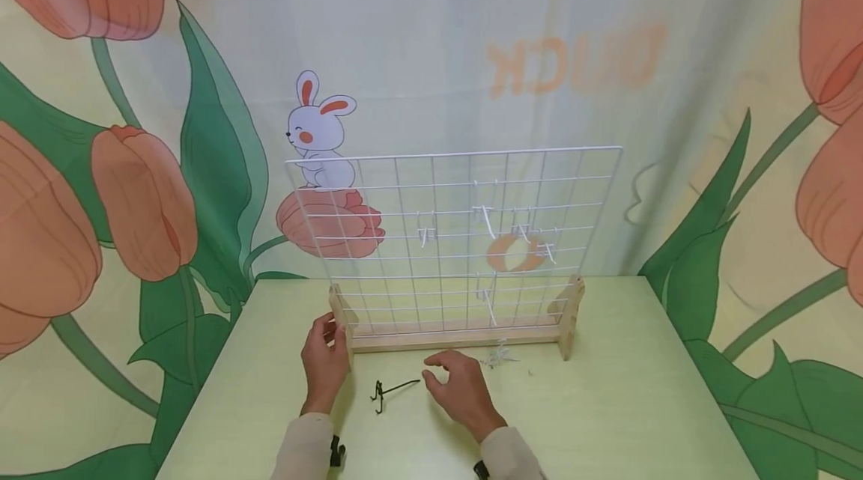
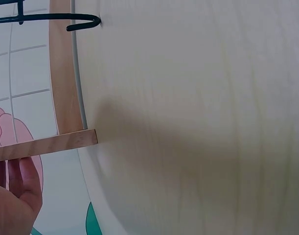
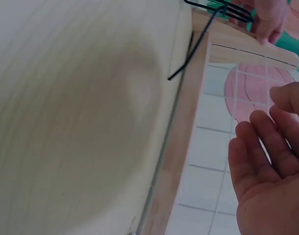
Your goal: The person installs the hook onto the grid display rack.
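A white wire grid stands upright in a wooden base, with several white hooks, one a hook, hung on it. My left hand touches the outer side of the base's left upright; in the left wrist view the fingertips of that hand rest against the wood. A black hook lies on the table between my hands. Just right of its tip is my right hand, empty, fingers loosely bent; the right wrist view shows this hand with fingers spread apart from the black hook.
Small clear pieces lie on the pale table in front of the base's right half. Behind the table hangs a curtain printed with tulips and a rabbit.
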Action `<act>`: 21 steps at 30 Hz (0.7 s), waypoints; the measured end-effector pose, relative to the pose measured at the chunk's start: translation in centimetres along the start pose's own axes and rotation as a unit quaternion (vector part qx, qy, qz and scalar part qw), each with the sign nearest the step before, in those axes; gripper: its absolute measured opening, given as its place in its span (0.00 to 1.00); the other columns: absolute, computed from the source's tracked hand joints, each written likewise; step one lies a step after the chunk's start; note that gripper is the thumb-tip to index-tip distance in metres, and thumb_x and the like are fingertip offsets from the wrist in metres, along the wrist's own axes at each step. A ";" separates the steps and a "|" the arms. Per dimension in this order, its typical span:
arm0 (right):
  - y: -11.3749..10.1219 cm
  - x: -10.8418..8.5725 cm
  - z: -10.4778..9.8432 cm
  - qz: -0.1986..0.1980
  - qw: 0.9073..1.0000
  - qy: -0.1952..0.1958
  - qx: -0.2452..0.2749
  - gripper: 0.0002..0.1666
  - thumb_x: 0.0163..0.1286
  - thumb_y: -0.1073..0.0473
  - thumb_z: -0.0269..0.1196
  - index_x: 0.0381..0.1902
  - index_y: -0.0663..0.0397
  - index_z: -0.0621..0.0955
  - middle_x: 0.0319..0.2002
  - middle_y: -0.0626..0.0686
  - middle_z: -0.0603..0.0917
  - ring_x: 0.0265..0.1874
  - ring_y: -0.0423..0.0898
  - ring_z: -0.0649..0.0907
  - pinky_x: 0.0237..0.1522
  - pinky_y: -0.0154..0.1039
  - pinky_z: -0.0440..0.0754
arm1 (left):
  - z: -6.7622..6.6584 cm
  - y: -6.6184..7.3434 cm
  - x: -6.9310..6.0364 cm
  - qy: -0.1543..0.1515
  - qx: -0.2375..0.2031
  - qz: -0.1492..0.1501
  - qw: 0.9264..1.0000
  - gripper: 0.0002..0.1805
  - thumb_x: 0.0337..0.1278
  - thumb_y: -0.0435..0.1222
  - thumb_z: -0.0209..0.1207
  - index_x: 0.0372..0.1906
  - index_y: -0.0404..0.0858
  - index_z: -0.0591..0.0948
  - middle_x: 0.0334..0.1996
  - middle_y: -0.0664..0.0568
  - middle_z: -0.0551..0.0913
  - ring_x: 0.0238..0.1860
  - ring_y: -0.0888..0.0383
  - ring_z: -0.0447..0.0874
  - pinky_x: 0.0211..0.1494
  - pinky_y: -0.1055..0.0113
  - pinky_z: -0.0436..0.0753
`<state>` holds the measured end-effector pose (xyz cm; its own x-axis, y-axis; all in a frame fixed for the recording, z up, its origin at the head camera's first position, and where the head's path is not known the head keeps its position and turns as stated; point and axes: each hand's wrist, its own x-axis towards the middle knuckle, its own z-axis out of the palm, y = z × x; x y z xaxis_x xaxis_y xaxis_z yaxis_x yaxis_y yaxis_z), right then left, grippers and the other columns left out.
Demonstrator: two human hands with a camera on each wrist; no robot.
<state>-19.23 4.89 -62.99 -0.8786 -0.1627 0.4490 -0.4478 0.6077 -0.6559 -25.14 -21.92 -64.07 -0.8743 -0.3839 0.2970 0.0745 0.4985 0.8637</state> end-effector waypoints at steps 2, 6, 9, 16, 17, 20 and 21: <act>0.3 0.1 0.5 -0.003 0.999 -0.034 0.013 0.08 0.68 0.58 0.75 0.45 0.47 0.91 0.43 0.44 0.92 0.45 0.44 0.91 0.47 0.41 0.90 | 0.0 0.0 0.0 -0.003 -0.001 0.000 1.000 0.17 0.78 0.36 0.59 0.66 0.39 0.78 0.53 0.41 0.86 0.55 0.43 0.89 0.56 0.45 0.90; 0.7 0.4 1.1 0.004 0.994 -0.098 0.043 0.10 0.71 0.56 0.73 0.49 0.45 0.91 0.47 0.43 0.92 0.51 0.45 0.90 0.53 0.45 0.90 | -0.1 -0.1 0.0 -0.006 -0.003 0.001 1.000 0.18 0.78 0.36 0.59 0.66 0.39 0.78 0.53 0.40 0.86 0.55 0.42 0.88 0.56 0.44 0.90; 1.0 0.8 1.4 0.001 0.989 -0.132 0.058 0.11 0.72 0.56 0.72 0.50 0.45 0.90 0.49 0.44 0.92 0.53 0.46 0.89 0.55 0.47 0.90 | -0.1 -0.1 0.0 -0.008 -0.002 -0.001 1.000 0.18 0.79 0.37 0.59 0.66 0.39 0.78 0.54 0.40 0.86 0.55 0.42 0.88 0.56 0.44 0.90; 1.5 1.6 2.2 -0.005 0.980 -0.188 0.061 0.13 0.73 0.56 0.72 0.52 0.51 0.89 0.51 0.44 0.91 0.57 0.46 0.88 0.62 0.47 0.87 | -0.3 0.4 0.2 -0.012 -0.005 0.001 1.000 0.18 0.78 0.35 0.59 0.66 0.37 0.78 0.53 0.39 0.86 0.55 0.42 0.89 0.56 0.45 0.90; 1.6 1.7 2.4 -0.002 0.979 -0.194 0.062 0.13 0.73 0.56 0.72 0.52 0.51 0.90 0.51 0.43 0.91 0.57 0.46 0.88 0.62 0.47 0.86 | -0.3 0.4 0.1 -0.012 -0.005 0.002 1.000 0.18 0.78 0.35 0.59 0.66 0.37 0.78 0.53 0.39 0.86 0.55 0.42 0.89 0.56 0.45 0.90; 1.8 2.0 3.0 0.006 0.975 -0.213 0.063 0.13 0.72 0.55 0.72 0.52 0.50 0.90 0.51 0.42 0.91 0.57 0.45 0.88 0.62 0.48 0.86 | -0.3 0.4 0.1 -0.009 -0.001 0.002 1.000 0.18 0.78 0.35 0.59 0.65 0.37 0.78 0.53 0.39 0.86 0.55 0.42 0.89 0.56 0.45 0.90; 1.9 2.1 3.2 0.007 0.974 -0.219 0.061 0.13 0.72 0.55 0.72 0.52 0.50 0.90 0.51 0.42 0.91 0.57 0.45 0.88 0.62 0.48 0.86 | -0.4 0.4 0.1 -0.008 -0.001 0.003 1.000 0.17 0.78 0.35 0.59 0.65 0.37 0.78 0.53 0.39 0.86 0.55 0.42 0.89 0.55 0.45 0.90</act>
<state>-22.47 3.20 -65.29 -0.8592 -0.4872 0.1563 -0.4287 0.5188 -0.7396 -25.02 -22.02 -63.55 -0.8810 -0.3692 0.2959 0.0804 0.4995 0.8626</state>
